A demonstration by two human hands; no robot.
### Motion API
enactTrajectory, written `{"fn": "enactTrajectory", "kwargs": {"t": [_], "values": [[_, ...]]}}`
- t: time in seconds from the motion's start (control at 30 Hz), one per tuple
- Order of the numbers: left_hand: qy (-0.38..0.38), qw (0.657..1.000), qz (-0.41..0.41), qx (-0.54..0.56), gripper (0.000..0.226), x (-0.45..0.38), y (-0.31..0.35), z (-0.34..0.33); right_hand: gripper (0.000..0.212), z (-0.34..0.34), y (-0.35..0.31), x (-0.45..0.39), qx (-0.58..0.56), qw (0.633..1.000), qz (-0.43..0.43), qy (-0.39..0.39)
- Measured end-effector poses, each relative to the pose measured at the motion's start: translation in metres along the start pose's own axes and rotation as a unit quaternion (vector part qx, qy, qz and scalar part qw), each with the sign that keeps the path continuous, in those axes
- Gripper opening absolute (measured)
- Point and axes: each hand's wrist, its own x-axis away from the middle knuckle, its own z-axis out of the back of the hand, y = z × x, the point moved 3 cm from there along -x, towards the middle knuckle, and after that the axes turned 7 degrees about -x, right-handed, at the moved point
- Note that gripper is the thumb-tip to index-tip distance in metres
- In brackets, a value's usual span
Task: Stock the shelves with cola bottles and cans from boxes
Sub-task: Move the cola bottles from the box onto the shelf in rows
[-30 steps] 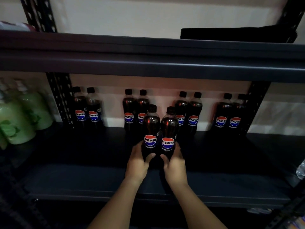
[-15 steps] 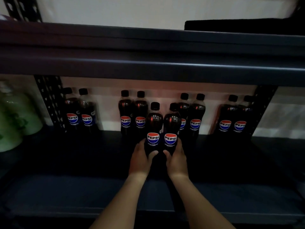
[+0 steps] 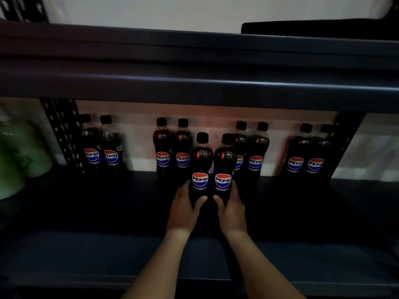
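Observation:
Two upright cola bottles stand side by side on the dark shelf (image 3: 86,251). My left hand (image 3: 183,210) grips the base of the left bottle (image 3: 200,167), thumb across its front. My right hand (image 3: 232,210) grips the base of the right bottle (image 3: 224,167) the same way. Just behind them, along the back wall, stand pairs of the same bottles: a far-left pair (image 3: 101,145), a middle-left pair (image 3: 172,147), a middle-right pair (image 3: 254,152) and a far-right pair (image 3: 306,154).
The upper shelf board (image 3: 194,67) overhangs close above the bottle caps, with a black object (image 3: 313,29) on it. Green bottles (image 3: 19,156) stand on the left beyond a perforated upright (image 3: 60,130). Another upright (image 3: 345,143) bounds the right.
Both hands have pushed the two bottles further back on the shelf, closer to the rear row. The view has shifted slightly with them.

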Motion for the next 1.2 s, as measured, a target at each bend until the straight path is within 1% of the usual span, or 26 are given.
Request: {"fn": "enactTrajectory", "kwargs": {"t": [0.1,0.17,0.23,0.33,0.4,0.5,0.6,0.73,0.87,0.93,1.03,1.1,1.2], "values": [[0.0,1.0,0.01,0.024,0.08,0.001,-0.002,0.001,0.076,0.001,0.001,0.001,-0.003,1.0,-0.01,-0.009],[0.008,0.999,0.029,0.045,0.085,0.002,-0.002,0.005,0.081,0.002,0.0,0.003,0.003,1.0,-0.015,-0.013],[0.025,0.996,0.055,0.061,0.084,0.004,-0.001,0.009,0.088,0.005,-0.002,0.007,0.021,0.999,-0.024,-0.009],[0.055,0.993,0.074,0.072,0.075,0.011,0.002,0.014,0.093,0.007,-0.003,0.015,0.04,0.998,-0.052,-0.003],[0.067,0.994,0.064,0.066,0.065,0.021,0.004,0.014,0.094,0.008,-0.001,0.022,0.017,0.998,-0.06,-0.004],[0.056,0.996,0.039,0.049,0.056,0.043,0.011,0.011,0.092,0.015,0.0,0.038,-0.02,0.998,-0.061,-0.01],[0.032,0.999,0.009,0.011,0.05,0.066,0.024,0.009,0.083,0.026,-0.007,0.059,-0.004,0.999,-0.035,-0.015],[-0.011,1.0,-0.011,0.006,0.036,0.103,0.045,0.012,0.06,0.041,-0.019,0.093,0.04,0.998,-0.011,-0.041],[0.003,0.998,-0.041,0.044,0.03,0.16,0.062,0.019,0.03,0.064,-0.028,0.14,0.027,0.998,0.033,-0.048],[0.021,0.995,-0.063,0.073,0.027,0.194,0.062,0.02,0.023,0.078,-0.028,0.168,0.032,0.995,0.078,-0.047],[0.027,0.992,-0.084,0.085,0.027,0.241,0.044,0.007,0.019,0.09,-0.01,0.206,0.041,0.989,0.121,-0.071],[0.013,0.994,-0.073,0.085,0.031,0.265,0.017,-0.013,0.019,0.091,0.02,0.227,0.05,0.988,0.114,-0.092],[-0.039,0.996,-0.038,0.066,0.03,0.302,-0.038,-0.055,0.019,0.083,0.083,0.259,0.064,0.988,0.07,-0.122]]}}
